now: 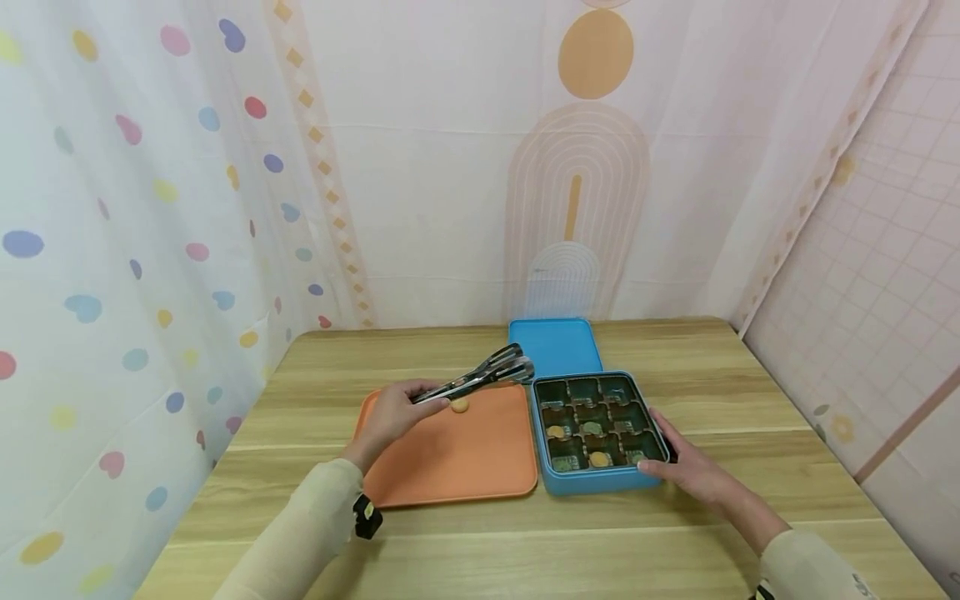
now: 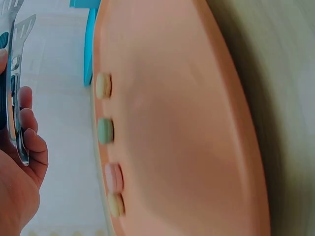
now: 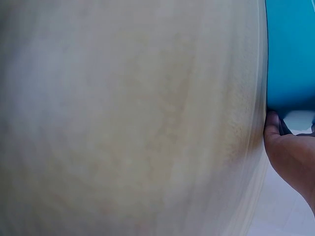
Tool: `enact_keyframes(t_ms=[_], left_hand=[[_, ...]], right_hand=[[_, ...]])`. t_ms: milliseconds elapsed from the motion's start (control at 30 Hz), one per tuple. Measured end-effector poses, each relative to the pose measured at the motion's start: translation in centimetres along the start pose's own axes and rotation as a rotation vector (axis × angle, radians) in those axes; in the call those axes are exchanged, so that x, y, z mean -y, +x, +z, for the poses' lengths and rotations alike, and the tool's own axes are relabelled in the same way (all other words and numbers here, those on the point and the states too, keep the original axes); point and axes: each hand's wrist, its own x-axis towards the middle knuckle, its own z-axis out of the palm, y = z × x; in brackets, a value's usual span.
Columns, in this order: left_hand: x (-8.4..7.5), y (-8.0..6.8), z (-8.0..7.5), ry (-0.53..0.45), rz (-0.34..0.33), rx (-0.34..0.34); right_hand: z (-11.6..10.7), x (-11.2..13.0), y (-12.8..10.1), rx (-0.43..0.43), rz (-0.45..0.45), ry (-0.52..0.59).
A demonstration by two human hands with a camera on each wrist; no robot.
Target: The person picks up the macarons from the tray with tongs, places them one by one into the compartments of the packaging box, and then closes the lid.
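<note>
In the head view my left hand holds metal food tongs above the back of an orange tray. No food shows between their slotted tips, which point right toward a blue box. My right hand grips the box at its right side, thumb at the near right corner. Inside the box, a brown divided insert holds several macarons, among them a yellow macaron and a green macaron. Along one tray edge, the left wrist view shows a green macaron, a pink macaron and two pale yellow ones.
A flat blue lid lies behind the box on the wooden table. The tray's right rim is close beside the box. Patterned curtains hang behind the table and at both sides.
</note>
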Motion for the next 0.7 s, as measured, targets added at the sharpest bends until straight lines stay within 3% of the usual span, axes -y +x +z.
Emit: enact_keyframes(t_ms=[267, 500, 700], left_hand=[[2.4, -0.8, -2.9, -0.062, 0.006, -0.001], [4.3, -2.0, -5.0, 0.030, -0.061, -0.025], [5.6, -2.5, -5.8, 0.093, -0.041, -0.043]], right_hand=[[0.0, -0.2, 0.3, 0.000, -0.005, -0.017], [0.1, -0.2, 0.5, -0.005, -0.017, -0.007], [-0.1, -0.4, 0.3, -0.012, -0.002, -0.004]])
